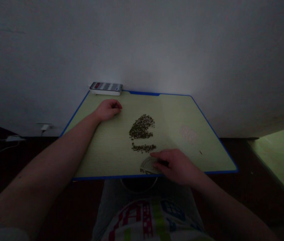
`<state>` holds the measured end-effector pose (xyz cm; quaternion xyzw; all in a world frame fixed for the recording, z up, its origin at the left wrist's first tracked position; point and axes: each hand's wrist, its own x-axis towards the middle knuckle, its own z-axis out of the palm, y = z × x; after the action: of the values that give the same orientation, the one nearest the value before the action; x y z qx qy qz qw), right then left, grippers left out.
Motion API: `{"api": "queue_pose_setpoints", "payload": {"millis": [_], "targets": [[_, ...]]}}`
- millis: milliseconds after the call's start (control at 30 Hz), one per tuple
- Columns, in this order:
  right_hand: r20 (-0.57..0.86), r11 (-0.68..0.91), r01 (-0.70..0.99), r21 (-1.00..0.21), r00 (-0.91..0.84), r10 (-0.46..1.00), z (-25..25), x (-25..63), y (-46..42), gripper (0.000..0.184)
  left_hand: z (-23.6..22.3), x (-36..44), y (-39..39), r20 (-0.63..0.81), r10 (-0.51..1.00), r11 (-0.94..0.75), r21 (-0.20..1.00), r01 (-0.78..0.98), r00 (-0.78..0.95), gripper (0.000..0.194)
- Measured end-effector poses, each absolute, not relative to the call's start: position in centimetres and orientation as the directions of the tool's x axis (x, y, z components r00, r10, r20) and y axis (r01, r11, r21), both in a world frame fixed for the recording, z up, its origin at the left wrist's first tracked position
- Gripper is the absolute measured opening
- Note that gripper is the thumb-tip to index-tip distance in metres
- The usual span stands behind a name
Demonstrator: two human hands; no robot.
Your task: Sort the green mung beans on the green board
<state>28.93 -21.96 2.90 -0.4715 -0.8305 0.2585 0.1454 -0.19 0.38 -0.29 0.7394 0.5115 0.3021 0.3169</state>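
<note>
Printed shirt (144,219) sits nearest us, then tabletop (172,107), its edge hiding most of a round vessel (139,193). Our right hand (177,165) pinches a clear disc (149,164) at the near edge. Left hand (107,109) loosely curled; can't tell if it holds anything. Dark grains (142,128) mid-tabletop: low, short strokes limit scatter. Pale specks (188,134) too faint to identify.

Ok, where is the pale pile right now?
In the head view, the pale pile lies on the right side of the board, right of the larger dark pile, with a thin brown sliver just nearer the person.
</note>
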Motion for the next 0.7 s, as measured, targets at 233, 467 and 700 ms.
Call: {"api": "queue_pose_setpoints", "payload": {"millis": [233, 467, 700], "targets": [[-0.017, 0.474, 0.677, -0.564, -0.583, 0.812, 3.0, 28.0, -22.9, 0.032, -0.6, -0.4, 0.7, 0.156, 0.938, -0.317, 0.75, 0.581, 0.31, 0.023], [0.034, 0.493, 0.608, -0.623, -0.608, 0.793, 3.3, 28.0, -23.3, 0.028, -0.5, -0.4, 0.6, 0.152, 0.94, -0.309, 0.759, 0.573, 0.305, 0.023], [0.093, 0.489, 0.64, -0.593, -0.549, 0.831, 2.9, 26.1, -21.5, 0.031, -0.7, -0.5, 0.8, 0.15, 0.94, -0.307, 0.765, 0.567, 0.307, 0.021]]}}
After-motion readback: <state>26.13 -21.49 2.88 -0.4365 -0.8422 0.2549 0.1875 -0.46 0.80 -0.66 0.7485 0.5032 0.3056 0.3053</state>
